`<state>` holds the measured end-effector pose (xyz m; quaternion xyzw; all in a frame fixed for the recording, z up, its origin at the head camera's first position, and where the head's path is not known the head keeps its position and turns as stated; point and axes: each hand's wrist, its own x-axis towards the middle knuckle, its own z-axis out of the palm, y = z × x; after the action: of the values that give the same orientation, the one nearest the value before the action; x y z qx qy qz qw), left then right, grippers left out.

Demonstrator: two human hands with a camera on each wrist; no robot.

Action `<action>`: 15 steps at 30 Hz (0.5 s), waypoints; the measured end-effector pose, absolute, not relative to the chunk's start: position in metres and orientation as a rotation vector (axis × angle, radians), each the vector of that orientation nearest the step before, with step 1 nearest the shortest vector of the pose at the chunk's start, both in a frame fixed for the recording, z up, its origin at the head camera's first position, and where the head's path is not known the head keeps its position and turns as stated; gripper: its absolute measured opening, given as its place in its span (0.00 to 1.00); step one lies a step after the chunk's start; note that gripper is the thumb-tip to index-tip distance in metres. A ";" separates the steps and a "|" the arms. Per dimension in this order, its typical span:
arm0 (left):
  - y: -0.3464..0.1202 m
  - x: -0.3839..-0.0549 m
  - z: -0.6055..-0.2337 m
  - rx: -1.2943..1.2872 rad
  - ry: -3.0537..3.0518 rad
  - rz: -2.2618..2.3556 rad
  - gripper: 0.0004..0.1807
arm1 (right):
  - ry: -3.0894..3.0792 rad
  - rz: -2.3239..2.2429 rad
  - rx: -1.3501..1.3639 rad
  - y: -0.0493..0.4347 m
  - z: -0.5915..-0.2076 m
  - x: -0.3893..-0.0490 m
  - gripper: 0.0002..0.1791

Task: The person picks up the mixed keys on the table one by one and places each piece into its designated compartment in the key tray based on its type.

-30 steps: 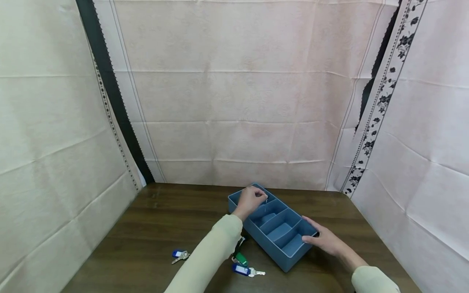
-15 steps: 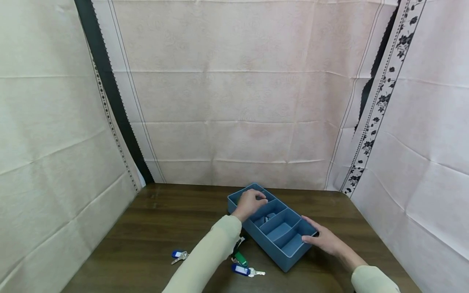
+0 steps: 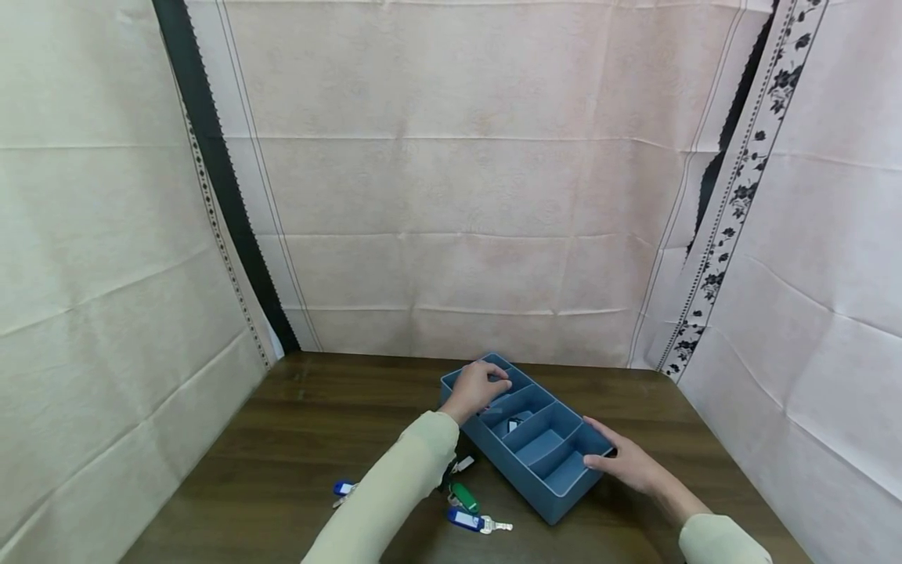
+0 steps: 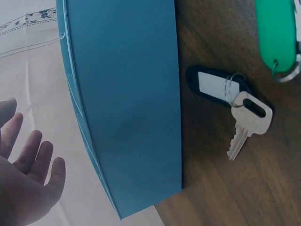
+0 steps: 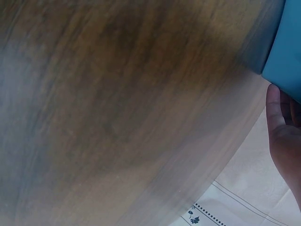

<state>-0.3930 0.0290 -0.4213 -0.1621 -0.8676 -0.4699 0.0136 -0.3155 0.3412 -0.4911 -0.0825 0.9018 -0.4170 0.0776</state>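
A blue divided box (image 3: 521, 476) sits at a slant on the brown table. Above its far left compartments hovers my left hand (image 3: 481, 388), and in the left wrist view that hand (image 4: 33, 176) has loosely bent fingers with nothing between them. A dark key tag with a white label (image 3: 514, 424) lies in one of the middle compartments. My right hand (image 3: 620, 464) grips the box's right corner, thumb on the end wall and fingers along the far side. The right wrist view shows that hand (image 5: 288, 141) against the box's corner (image 5: 288, 61).
Near the box's front wall lie a green key tag (image 3: 463, 497), a blue-tagged key (image 3: 467, 519) and a dark-tagged key (image 4: 251, 115). Another blue-tagged key (image 3: 343, 488) lies farther left, partly behind my left sleeve (image 3: 395, 486). Pale cloth (image 3: 451, 188) hangs around the table.
A key held by my left hand has dropped into a middle compartment. The left hand has since shifted slightly left, holding nothing. My right hand keeps its grip on the box.
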 end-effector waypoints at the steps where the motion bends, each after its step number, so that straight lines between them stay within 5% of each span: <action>1: 0.028 -0.393 -0.421 -0.512 -2.698 -1.470 0.10 | 2.700 -1.251 -0.249 0.341 -0.491 -0.316 0.44; 15: 0.017 -0.389 -0.414 -0.598 -2.649 -1.372 0.09 | 2.694 -1.256 -0.257 0.341 -0.491 -0.315 0.44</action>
<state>-0.3889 0.0166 -0.4137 -0.1963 -0.8695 -0.4504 0.0496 -0.3150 0.3415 -0.4905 -0.0859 0.9001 -0.4196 0.0791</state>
